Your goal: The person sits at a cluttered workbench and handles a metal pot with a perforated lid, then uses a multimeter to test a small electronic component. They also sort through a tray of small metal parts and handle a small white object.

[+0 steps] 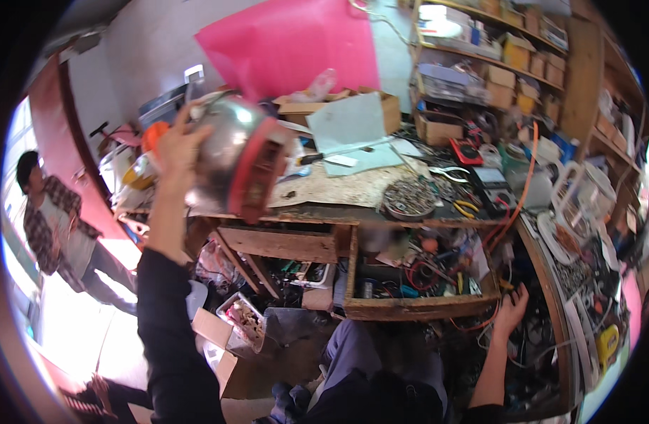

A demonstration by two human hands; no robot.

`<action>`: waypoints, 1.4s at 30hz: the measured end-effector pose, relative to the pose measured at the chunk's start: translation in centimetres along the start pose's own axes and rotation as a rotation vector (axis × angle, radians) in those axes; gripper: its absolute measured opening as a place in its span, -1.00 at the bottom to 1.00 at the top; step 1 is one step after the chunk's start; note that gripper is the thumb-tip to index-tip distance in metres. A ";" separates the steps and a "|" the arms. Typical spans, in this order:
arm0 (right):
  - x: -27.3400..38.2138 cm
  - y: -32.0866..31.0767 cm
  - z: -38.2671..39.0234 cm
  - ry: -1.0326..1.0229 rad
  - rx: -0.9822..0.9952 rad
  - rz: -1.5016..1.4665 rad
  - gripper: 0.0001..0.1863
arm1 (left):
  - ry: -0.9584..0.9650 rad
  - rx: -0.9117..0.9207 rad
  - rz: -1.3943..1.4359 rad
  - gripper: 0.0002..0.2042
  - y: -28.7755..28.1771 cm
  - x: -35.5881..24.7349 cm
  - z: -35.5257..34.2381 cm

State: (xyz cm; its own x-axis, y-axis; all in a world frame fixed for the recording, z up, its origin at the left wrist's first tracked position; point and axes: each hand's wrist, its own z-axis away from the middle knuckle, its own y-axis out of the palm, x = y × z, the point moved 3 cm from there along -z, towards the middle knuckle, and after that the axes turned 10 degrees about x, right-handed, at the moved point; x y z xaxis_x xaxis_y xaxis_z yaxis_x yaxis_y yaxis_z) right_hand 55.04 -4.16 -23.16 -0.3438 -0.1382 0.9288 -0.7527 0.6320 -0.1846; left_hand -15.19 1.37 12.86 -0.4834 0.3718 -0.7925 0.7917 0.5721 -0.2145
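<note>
Up at the left of the workbench, my left hand (183,141) grips a round stainless-steel appliance (222,159) with a red rim and base (254,177), tilted on its side above the bench. Behind my hand shows an orange object (153,134). My right hand (508,311) is low at the right, just outside an open wooden drawer (416,307) of tools, its fingers curled near a small yellow piece and orange cable (496,234); what they hold is unclear.
A person (67,233) stands at the left by a red door (64,127). The bench holds a tin of small parts (408,198), pliers (466,207), a red meter (466,150) and paper sheets (346,124). Shelves (494,53) rise behind. An open cardboard box (210,328) is on the floor.
</note>
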 end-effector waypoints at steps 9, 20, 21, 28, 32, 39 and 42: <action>6.3 1.2 2.1 -0.229 -0.074 0.217 -0.49 | 0.073 -0.168 -0.451 -0.40 -13.0 0.2 0.9; 9.5 3.9 1.5 -0.618 0.100 0.381 -0.66 | -0.219 -0.365 -0.935 -0.51 -21.7 4.2 9.3; 9.1 4.4 1.4 -0.622 0.118 0.372 -0.68 | -0.292 -0.365 -0.995 -0.51 -23.2 5.3 10.1; 8.5 7.0 0.9 -0.623 0.292 0.349 -0.76 | -0.432 -0.314 -0.983 -0.47 -24.5 7.8 16.2; 7.9 7.7 0.7 -0.577 0.368 0.358 -0.70 | -0.551 -0.292 -1.014 -0.46 -25.0 10.5 17.6; 7.0 8.2 0.4 -0.671 0.554 0.485 -0.69 | -0.661 -0.213 -0.943 -0.44 -26.0 16.4 22.6; 7.3 8.0 0.4 -0.640 0.599 0.465 -0.74 | -0.692 -0.173 -0.904 -0.44 -24.6 17.4 24.2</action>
State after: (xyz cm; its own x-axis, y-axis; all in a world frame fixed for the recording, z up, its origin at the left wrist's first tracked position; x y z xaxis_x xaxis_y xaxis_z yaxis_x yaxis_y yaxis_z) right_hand 46.28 -0.44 -17.94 -0.7821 -0.4720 0.4068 -0.5651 0.2620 -0.7823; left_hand -34.02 -23.90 -9.43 -0.4976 -0.6753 -0.5443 0.1728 0.5378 -0.8252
